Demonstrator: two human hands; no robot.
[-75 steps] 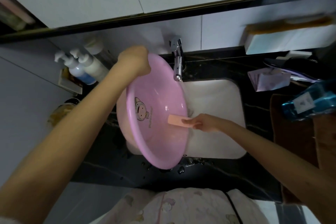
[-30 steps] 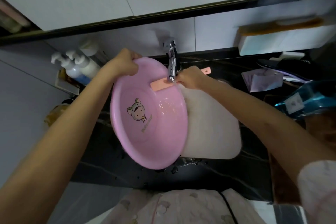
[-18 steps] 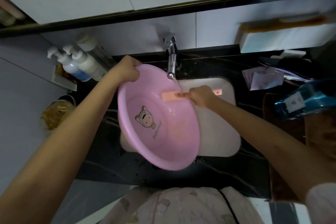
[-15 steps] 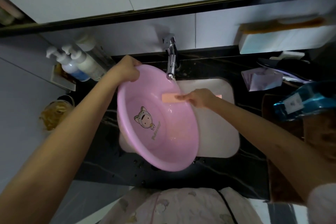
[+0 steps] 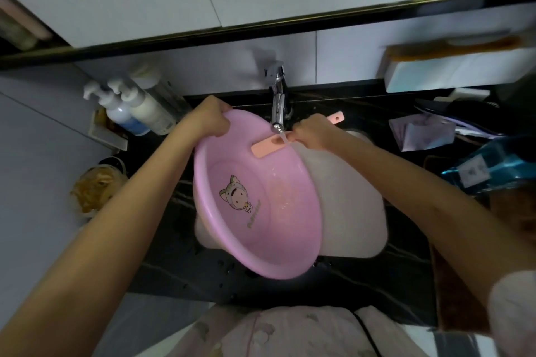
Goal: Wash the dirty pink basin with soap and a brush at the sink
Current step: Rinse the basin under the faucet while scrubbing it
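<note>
The pink basin (image 5: 269, 229), with a cartoon cat figure printed inside, is tilted over the left half of the white sink (image 5: 353, 211). My left hand (image 5: 207, 120) grips its far rim. My right hand (image 5: 314, 130) holds a salmon-pink brush (image 5: 268, 147) by its handle, with the brush head under the chrome faucet (image 5: 279, 101). Water runs from the spout onto the brush and into the basin.
Pump bottles (image 5: 130, 107) stand at the back left on the black counter (image 5: 377, 275). A round container (image 5: 97, 188) sits at the left. A crumpled wrapper (image 5: 420, 130) and a blue bottle (image 5: 490, 168) lie at the right. A white box (image 5: 461, 72) hangs on the wall.
My right hand has lifted the brush from inside the basin up to the faucet, under the running water. The basin has tipped a little and my left hand keeps its grip.
</note>
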